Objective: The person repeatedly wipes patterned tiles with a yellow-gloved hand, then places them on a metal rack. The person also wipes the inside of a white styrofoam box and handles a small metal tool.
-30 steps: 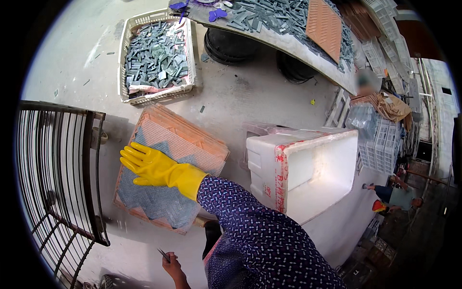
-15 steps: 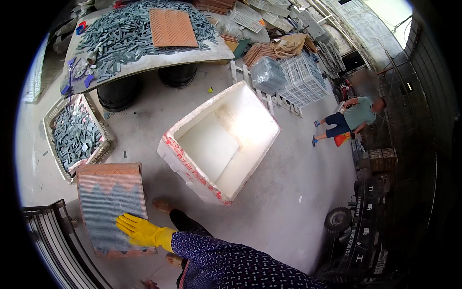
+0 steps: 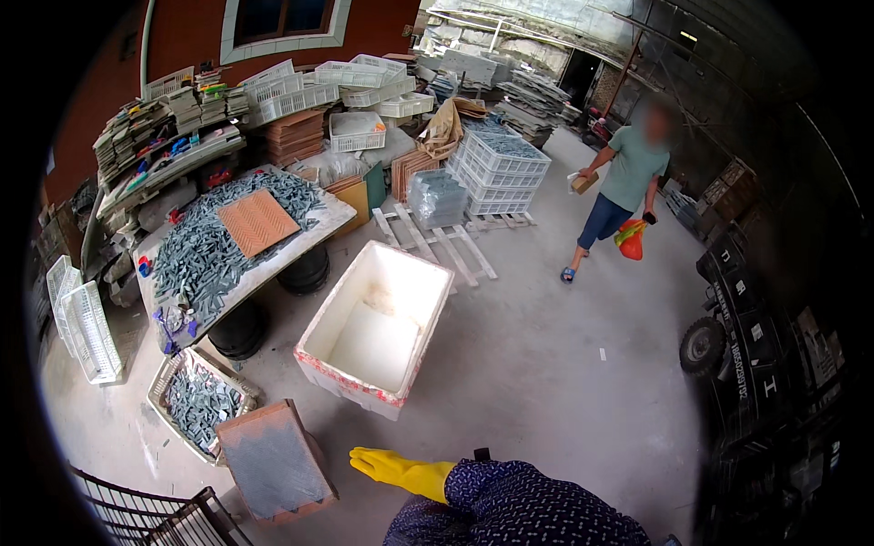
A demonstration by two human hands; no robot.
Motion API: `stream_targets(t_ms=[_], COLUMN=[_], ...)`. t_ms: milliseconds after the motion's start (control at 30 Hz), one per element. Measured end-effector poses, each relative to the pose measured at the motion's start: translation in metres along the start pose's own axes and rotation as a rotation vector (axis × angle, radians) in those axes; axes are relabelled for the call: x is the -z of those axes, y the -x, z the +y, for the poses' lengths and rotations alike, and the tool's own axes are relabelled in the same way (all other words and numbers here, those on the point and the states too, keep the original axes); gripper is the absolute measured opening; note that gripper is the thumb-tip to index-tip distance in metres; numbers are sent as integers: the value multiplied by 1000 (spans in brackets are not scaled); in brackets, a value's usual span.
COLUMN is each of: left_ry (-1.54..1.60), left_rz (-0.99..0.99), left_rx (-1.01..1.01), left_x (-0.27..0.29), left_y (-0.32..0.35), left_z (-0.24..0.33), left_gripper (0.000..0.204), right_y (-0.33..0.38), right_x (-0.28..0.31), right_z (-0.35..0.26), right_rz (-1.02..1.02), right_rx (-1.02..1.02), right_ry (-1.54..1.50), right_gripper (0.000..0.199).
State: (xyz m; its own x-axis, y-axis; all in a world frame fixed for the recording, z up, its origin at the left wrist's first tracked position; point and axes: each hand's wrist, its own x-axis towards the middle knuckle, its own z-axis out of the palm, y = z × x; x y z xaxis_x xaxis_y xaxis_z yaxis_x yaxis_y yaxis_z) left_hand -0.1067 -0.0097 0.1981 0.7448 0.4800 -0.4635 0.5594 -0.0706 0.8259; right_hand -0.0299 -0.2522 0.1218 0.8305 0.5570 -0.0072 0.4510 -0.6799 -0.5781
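My right hand (image 3: 391,466) wears a yellow rubber glove, its fingers stretched out together and nothing held in it. It hovers just right of a square reddish-brown board (image 3: 320,496) whose top carries a grey panel (image 3: 271,462), apart from it. A patterned dark blue sleeve (image 3: 537,500) covers my arm. My left hand is out of view. Beyond the board sits a plastic crate (image 3: 238,386) full of small grey strips (image 3: 202,400). A large white foam box (image 3: 401,393) with red marks on its rim stands open ahead of my hand.
A table (image 3: 330,218) bears heaped grey strips and an orange grooved board (image 3: 259,223). Stacked white crates (image 3: 501,173) stand on a pallet (image 3: 460,255). A person (image 3: 628,173) walks at right, carrying a red bag (image 3: 630,238). A dark vehicle (image 3: 742,337) is at the right, a metal railing (image 3: 137,510) lower left.
My right hand has come off the panel and moved right. The view has tilted up, showing more of the background. The other person now faces this way, with a small box in one hand.
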Motion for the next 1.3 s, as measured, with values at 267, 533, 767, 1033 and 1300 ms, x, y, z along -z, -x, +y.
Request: stream_targets(t_ms=[267, 533, 767, 1033, 1300], left_ry=[-43, -76, -110, -136, -156], left_rz=[-4, -39, -97, -193, -278], left_rx=[-157, -255, -287, -302, -301], left_x=[-21, -71, -114, -156, -174], left_y=[14, 36, 49, 65, 65], left_z=[74, 123, 140, 144, 139], left_gripper=[37, 33, 30, 26, 23], right_y=[-23, 17, 73, 119, 142], right_x=[78, 134, 184, 224, 240], right_z=[-39, 3, 71, 90, 52], right_rz=[35, 117, 277, 504, 600], right_rx=[82, -10, -226, -391, -381], right_ry=[-185, -293, -309, -368, -431], right_gripper=[36, 36, 36, 36, 36])
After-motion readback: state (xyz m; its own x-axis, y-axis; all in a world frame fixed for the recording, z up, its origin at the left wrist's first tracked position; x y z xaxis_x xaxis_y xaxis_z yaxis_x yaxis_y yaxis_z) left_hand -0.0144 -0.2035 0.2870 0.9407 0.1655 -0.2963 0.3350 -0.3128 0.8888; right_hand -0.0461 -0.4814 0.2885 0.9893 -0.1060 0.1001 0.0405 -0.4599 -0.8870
